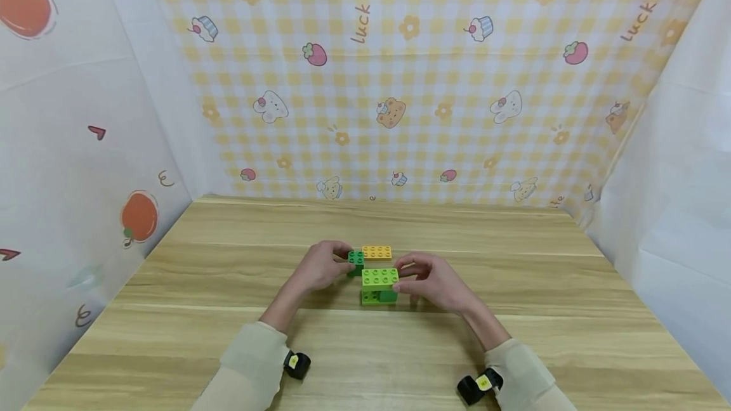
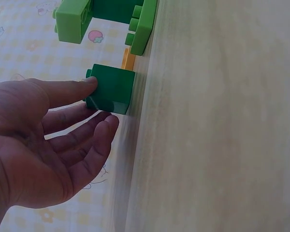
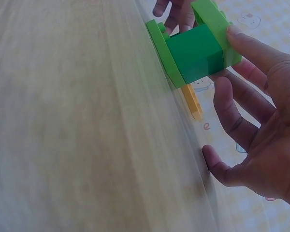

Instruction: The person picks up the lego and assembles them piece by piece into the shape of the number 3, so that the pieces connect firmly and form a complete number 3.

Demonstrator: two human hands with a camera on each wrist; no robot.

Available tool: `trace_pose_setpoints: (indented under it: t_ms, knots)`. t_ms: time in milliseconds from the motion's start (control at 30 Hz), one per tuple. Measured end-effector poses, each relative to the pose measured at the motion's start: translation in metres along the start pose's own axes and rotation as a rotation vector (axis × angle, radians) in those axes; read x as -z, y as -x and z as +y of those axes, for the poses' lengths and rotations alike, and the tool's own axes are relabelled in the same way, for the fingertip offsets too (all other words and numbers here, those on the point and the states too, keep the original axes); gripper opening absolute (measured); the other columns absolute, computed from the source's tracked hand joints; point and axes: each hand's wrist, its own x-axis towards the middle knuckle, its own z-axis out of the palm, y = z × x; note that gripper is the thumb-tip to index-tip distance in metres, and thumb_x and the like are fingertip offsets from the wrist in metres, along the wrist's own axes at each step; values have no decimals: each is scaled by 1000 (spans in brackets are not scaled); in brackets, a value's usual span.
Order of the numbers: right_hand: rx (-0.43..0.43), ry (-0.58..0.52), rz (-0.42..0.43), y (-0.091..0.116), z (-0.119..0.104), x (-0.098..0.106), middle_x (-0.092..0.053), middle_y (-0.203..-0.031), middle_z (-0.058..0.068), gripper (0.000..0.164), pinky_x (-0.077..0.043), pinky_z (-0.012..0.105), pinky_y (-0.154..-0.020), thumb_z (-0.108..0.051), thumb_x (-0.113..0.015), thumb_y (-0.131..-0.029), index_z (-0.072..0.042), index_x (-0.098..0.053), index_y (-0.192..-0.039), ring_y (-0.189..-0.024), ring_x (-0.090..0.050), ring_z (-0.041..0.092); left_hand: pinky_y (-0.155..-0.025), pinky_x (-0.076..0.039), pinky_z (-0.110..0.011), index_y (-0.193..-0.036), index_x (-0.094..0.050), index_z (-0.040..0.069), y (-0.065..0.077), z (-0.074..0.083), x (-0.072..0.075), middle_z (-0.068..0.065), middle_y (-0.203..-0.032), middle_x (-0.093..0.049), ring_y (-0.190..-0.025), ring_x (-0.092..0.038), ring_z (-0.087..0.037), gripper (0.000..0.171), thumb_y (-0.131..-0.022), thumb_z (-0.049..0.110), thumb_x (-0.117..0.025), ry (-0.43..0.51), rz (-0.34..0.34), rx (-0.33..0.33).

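Note:
My left hand (image 1: 322, 266) pinches a small dark green toy brick (image 2: 112, 88) between thumb and fingers, close over the table. To its right stands a stack: a light green brick (image 1: 379, 280) on top, a flat light green plate (image 3: 165, 57) at the bottom and a darker green brick (image 3: 195, 54) between them at the right end. Studs show on the plate's uncovered left end. My right hand (image 1: 436, 281) holds the top brick's right end, thumb on the near side and fingers behind. A flat yellow-orange brick (image 1: 377, 252) lies just behind both.
The wooden table (image 1: 480, 335) runs back to a checked cloth (image 1: 411, 81) with cartoon prints. White cloth hangs at the left (image 1: 68, 144) and right sides. Black wrist cameras (image 1: 297, 365) sit at both cuffs.

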Motion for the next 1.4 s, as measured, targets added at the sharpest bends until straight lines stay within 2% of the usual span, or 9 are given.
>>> trace_pose_setpoints:
  t_ms: [167, 667, 800, 1100, 1400]
  knots:
    - [6, 7, -1, 0, 0, 0, -75, -125, 20, 35, -63, 34, -67, -20, -83, -93, -7, -72, -124, -103, -75, 22, -85, -56, -37, -129, -72, 3, 0, -1, 0, -10, -117, -75, -103, -68, -22, 33, -96, 12, -76, -49, 4, -26]
    - [5, 41, 8, 0, 1, 0, -75, -125, 17, 36, -62, 31, -69, -22, -83, -93, -9, -72, -124, -112, -74, 29, -95, -57, -45, -126, -72, 4, -2, -4, -1, -9, -115, -75, -104, -69, -23, 31, -96, 11, -77, -69, 16, -56]
    - [-1, 44, 9, 0, 0, 0, -74, -126, 17, 36, -61, 31, -68, -22, -83, -93, -10, -72, -124, -110, -74, 28, -91, -58, -41, -126, -71, 4, -1, -2, 0, -10, -117, -74, -104, -70, -23, 31, -97, 13, -76, -47, 18, -51]
    - [-5, 59, 11, 1, 0, 0, -74, -127, 17, 35, -61, 31, -69, -23, -83, -93, -10, -72, -124, -110, -74, 27, -70, -57, -29, -124, -70, 3, 0, 1, 1, -12, -117, -72, -97, -70, -21, 27, -98, 12, -75, 31, 17, -34]
    - [-10, 60, 10, 0, 2, 1, -73, -129, 18, 35, -61, 32, -71, -24, -83, -94, -10, -72, -124, -113, -73, 29, -69, -58, -30, -125, -69, 4, 1, 4, 2, -11, -115, -71, -92, -71, -22, 27, -99, 11, -73, 71, 23, -47]
